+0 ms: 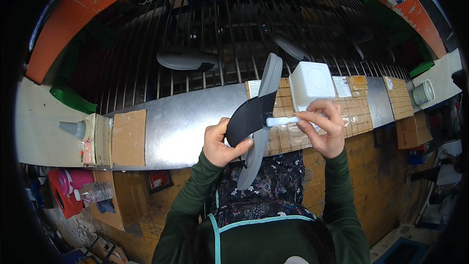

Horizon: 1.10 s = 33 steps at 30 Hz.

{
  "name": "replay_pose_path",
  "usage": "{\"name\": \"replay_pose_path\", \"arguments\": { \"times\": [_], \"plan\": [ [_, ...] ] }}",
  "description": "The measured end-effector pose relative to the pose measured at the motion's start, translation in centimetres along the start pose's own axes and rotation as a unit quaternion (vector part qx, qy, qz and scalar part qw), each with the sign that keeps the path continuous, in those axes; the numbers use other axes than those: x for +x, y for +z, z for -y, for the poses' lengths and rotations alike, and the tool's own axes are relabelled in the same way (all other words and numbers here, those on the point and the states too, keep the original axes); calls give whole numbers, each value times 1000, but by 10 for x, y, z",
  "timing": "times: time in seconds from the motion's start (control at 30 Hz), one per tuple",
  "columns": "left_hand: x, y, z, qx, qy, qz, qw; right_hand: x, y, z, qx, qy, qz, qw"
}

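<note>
My left hand [217, 145] is wrapped round the black strap of a slide sandal [250, 118], its thumb pressing near the grey sole. The sandal is held up on edge, its length running away from me. Between the thumb and fingers of my right hand [326, 129] is a pale blue brush [281, 121] with a toothbrush-like handle. Its head meets the sandal where the strap joins the sole; the bristles are hidden. Just beyond my right hand stands a white plastic tub [313, 84].
Past the metal ledge [171, 132] lies a rack of metal rollers [234, 76] carrying grey slides [187, 60]. Taped cardboard [359, 115] covers the ledge at right, with a yellowish block [359, 83] on it. A cardboard piece [129, 138] lies at left. A water bottle [95, 192] is lower left.
</note>
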<state>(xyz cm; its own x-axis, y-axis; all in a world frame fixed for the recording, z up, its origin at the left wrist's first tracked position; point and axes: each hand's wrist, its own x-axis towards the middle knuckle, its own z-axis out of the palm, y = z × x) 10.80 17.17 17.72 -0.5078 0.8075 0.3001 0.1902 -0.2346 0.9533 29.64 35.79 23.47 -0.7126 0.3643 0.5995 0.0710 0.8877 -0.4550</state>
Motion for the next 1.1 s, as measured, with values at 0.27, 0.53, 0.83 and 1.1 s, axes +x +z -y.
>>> {"name": "replay_pose_path", "arguments": {
  "times": [0.27,0.53,0.83,1.1],
  "plan": [
    [5,-2,-3,-8,-4,-1,1000,2,0,-3,16,-2,16,1000],
    [8,-2,-8,-43,0,11,999,12,-2,2,-63,-33,-101,992],
    [9,-2,-11,-62,-11,8,998,11,-5,4,-7,-23,-19,1000],
    [11,-5,-16,-78,-31,26,996,7,-2,0,45,0,11,999]
  ]
}}
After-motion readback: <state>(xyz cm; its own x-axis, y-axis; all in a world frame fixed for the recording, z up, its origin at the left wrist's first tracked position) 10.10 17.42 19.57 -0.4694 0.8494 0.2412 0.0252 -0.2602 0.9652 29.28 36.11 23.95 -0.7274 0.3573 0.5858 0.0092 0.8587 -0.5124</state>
